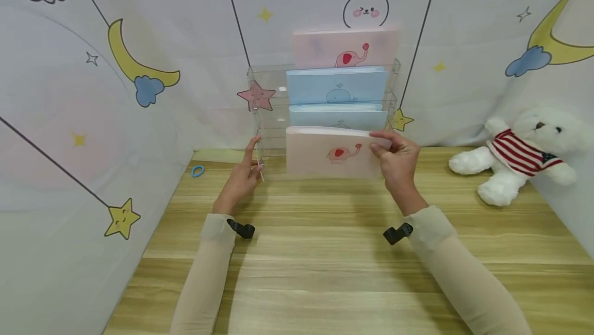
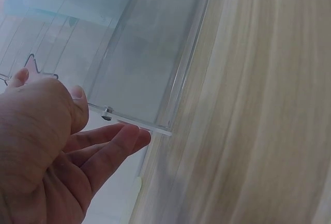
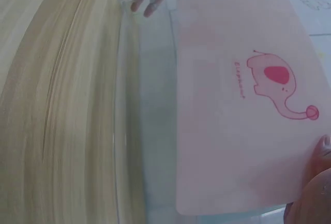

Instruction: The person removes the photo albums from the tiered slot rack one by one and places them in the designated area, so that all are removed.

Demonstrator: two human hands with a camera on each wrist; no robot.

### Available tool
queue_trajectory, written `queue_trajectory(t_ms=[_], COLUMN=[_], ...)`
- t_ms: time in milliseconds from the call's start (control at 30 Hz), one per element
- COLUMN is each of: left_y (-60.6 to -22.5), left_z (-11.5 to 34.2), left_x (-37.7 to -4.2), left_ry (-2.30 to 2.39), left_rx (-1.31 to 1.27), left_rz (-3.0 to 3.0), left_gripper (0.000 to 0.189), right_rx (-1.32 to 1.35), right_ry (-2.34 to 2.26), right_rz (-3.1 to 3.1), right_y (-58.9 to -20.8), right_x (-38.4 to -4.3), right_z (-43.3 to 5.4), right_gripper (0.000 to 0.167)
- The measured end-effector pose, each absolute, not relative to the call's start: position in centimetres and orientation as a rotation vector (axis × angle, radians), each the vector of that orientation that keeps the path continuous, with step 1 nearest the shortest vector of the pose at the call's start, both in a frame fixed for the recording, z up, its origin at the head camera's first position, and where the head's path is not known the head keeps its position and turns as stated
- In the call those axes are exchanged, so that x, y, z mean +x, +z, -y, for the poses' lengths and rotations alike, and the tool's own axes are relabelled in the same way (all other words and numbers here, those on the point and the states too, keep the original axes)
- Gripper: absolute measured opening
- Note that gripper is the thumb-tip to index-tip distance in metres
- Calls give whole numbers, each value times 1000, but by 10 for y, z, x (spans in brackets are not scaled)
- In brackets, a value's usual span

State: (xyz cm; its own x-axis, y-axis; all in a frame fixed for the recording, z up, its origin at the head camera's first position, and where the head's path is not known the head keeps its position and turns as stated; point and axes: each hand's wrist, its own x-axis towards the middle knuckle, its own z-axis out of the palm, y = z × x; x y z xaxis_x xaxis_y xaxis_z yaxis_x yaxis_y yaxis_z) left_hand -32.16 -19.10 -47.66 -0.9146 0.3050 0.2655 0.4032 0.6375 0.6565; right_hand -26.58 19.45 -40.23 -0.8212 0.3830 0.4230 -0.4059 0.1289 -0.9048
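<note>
Right hand (image 1: 400, 162): thumb and fingers clamped on the upper right corner of the front booklet.
Front booklet (image 1: 306, 154): pale pink, printed with a red elephant; stands upright, directly left of the right hand, at the rack's lowest tier. I cannot tell whether its lower edge is seated inside the tier.
Left hand (image 1: 241, 180): fingers apart, fingertips touching the outer side panel of the rack; one finger points upward along it.
Clear rack (image 1: 274, 118): transparent and tiered; stands between the two hands, its left side at the left fingertips.
Lower blue booklet (image 1: 306, 118): just behind the front booklet, beyond the right hand and to its left.
Upper blue booklet (image 1: 306, 87): one tier higher, farther from the right hand; whale print.
Rear pink booklet (image 1: 311, 51): top tier, farthest from the right hand; elephant print.
Blue ring (image 1: 197, 171): flat on the table (image 1: 306, 273), left of the left hand, apart from it.
Teddy bear (image 1: 522, 154): striped top; well to the right of the right hand.
</note>
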Motion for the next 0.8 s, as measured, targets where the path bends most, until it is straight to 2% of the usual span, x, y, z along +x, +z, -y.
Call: queue_trajectory(t_ms=[800], left_y=[-476], left_z=[192], left_x=[-321], left_ry=[-1152], left_rx=[-572], left_rz=[2737], left_gripper=[86], right_rx=[-297], right_ry=[1916], right_rz=[2191], right_y=[-403], right_x=[-259], right_z=[-189], right_gripper=[25])
